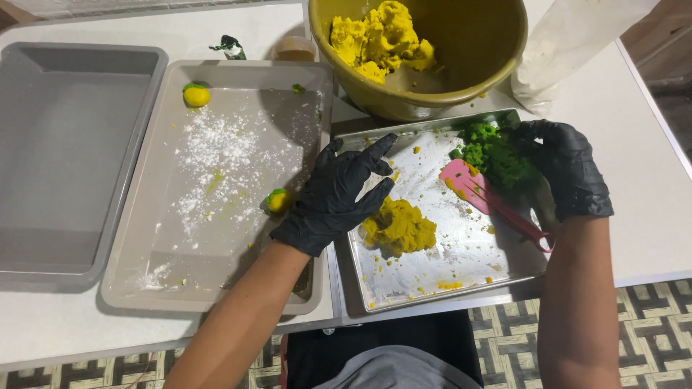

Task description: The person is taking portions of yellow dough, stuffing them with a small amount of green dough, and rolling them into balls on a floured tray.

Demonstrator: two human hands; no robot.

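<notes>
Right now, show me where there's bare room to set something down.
The grey tray at far left is bare. The floured tray has room between its two balls. The metal tray is crowded: yellow dough, green dough, spatula, both hands.

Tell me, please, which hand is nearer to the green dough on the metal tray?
Right. The right hand touches the green dough; the left hand rests apart, at the tray's opposite side.
</notes>
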